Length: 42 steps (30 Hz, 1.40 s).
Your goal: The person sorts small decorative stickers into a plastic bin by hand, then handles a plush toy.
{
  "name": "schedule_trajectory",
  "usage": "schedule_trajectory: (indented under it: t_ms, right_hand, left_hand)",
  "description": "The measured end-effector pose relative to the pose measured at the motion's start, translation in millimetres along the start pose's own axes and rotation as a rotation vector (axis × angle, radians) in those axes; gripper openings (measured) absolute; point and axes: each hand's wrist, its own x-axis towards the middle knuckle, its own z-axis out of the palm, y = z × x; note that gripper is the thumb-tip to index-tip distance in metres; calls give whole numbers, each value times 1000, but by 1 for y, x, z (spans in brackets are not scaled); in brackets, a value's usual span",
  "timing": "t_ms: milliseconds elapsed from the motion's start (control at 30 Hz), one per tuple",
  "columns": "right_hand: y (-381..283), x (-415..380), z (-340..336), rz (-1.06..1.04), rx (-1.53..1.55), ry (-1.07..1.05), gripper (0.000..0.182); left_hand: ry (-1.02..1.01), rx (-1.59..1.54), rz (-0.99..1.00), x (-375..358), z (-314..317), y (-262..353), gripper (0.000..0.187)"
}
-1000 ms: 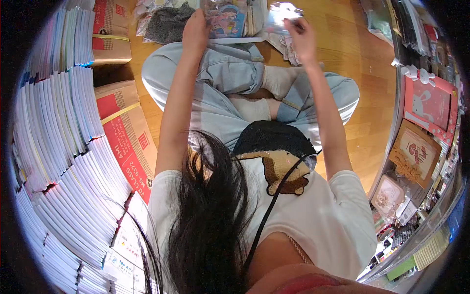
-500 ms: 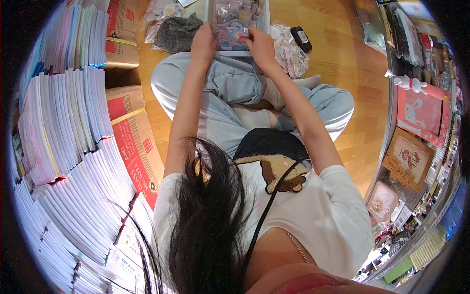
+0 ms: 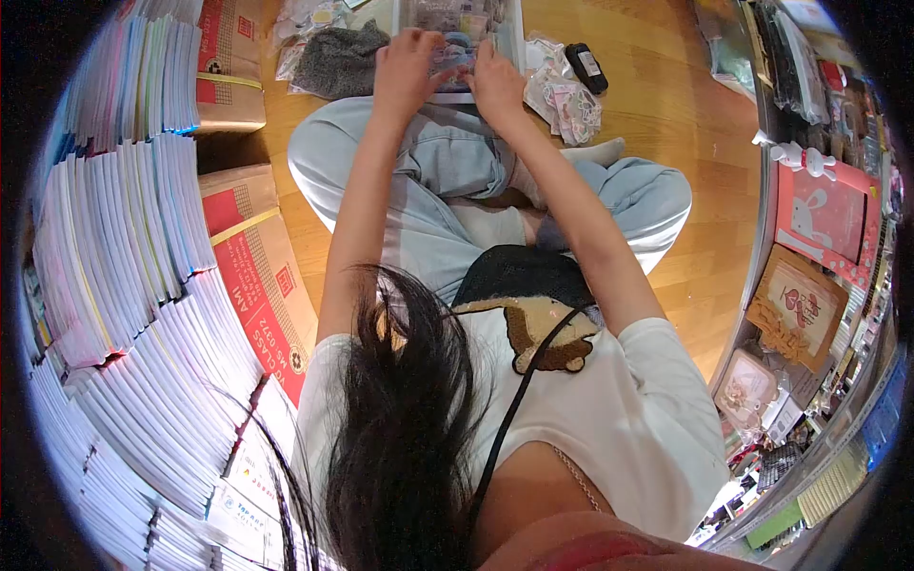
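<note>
A white bin (image 3: 517, 29) stands on the floor in front of my crossed legs, filled with clear plastic packets (image 3: 452, 21) of small, colourful items. Over the bin's near end, my left hand (image 3: 405, 74) curls its fingers and thumb around the left side of a clear packet (image 3: 455, 55) with bluish and pink contents. On the opposite side of that packet, my right hand (image 3: 497, 86) has its thumb and fingers closed at the edge. What is printed on the packet is too small to read, and the fingertips are partly hidden.
Left of the bin lies a dark grey fuzzy cloth (image 3: 338, 65) beside plastic bags (image 3: 307, 21). To its right are a pile of sticker-like packets (image 3: 568, 103) and a black device (image 3: 586, 68). Stacked booklets (image 3: 124, 209) and cartons (image 3: 252, 266) line the left; shelved goods (image 3: 795, 305) line the right.
My left hand has moved from the bin's left rim over the packets, its fingers now reaching inward. My right hand has shifted slightly left and turned its back upward.
</note>
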Motion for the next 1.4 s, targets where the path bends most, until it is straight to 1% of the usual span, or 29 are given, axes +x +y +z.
schedule_trajectory:
  t_ms: [33, 100, 200, 233, 300, 433, 500, 533, 600, 733, 833, 933, 1000, 1033, 1100, 1133, 1233, 1333, 1400]
  right_hand:
    - [-1, -2, -2, 12, 16, -3, 46]
    - [-4, -5, -12, 32, 45, -8, 51]
    - [-1, -13, -30, -55, 227, 114, 46]
    - [3, -13, -35, -95, 265, 104, 42]
    - [8, -13, -40, -176, 344, 85, 35]
    - [14, -15, -25, -296, 153, -12, 28]
    - [20, -15, -11, -367, 29, -29, 28]
    - [21, -18, -7, -383, -29, -2, 28]
    - [19, -20, -2, -417, -147, 50, 28]
    - [13, -22, -2, -356, -167, 72, 27]
    - [11, -23, -1, -349, -183, 74, 27]
    - [10, -23, -2, -345, -201, 64, 28]
    - [9, -23, -3, -329, -182, 30, 31]
    - [10, -23, -2, -343, -198, 56, 30]
    - [12, -24, 0, -371, -229, 110, 29]
    - [12, -24, 1, -362, -240, 99, 30]
    - [10, -26, 2, -345, -279, 86, 31]
    - [9, -27, 4, -354, -316, 101, 33]
    - [11, -27, 5, -361, -328, 101, 36]
  left_hand:
    - [-7, 33, 63, 0, 1, 3, 41]
    - [-32, 120, 112, 1, 9, 1, 43]
    - [-102, 212, 134, -1, 16, -2, 48]
    - [-134, 234, 131, -3, 16, -2, 49]
    - [-99, 251, 159, -4, 18, -4, 50]
    - [-73, 239, 181, -4, 11, -5, 44]
    - [-41, 281, 60, -2, 15, -7, 40]
    - [-27, 302, -2, -3, 16, -9, 39]
    - [-13, 265, -18, -4, 13, -9, 39]
    - [-25, 290, -95, -4, 11, -14, 43]
    - [30, 271, -197, -6, 7, -19, 43]
    - [-23, 268, -248, -7, 7, -25, 41]
    - [-44, 253, -254, -6, 6, -25, 40]
    - [-55, 245, -258, -6, 5, -24, 40]
    - [-12, 193, -259, -4, 1, -19, 39]
    - [9, 167, -259, -3, -1, -16, 38]
    - [-10, 134, 0, -2, -6, -8, 36]
    - [-135, 163, 122, -5, 0, -8, 37]
    - [-144, 190, 155, -5, 4, -7, 41]
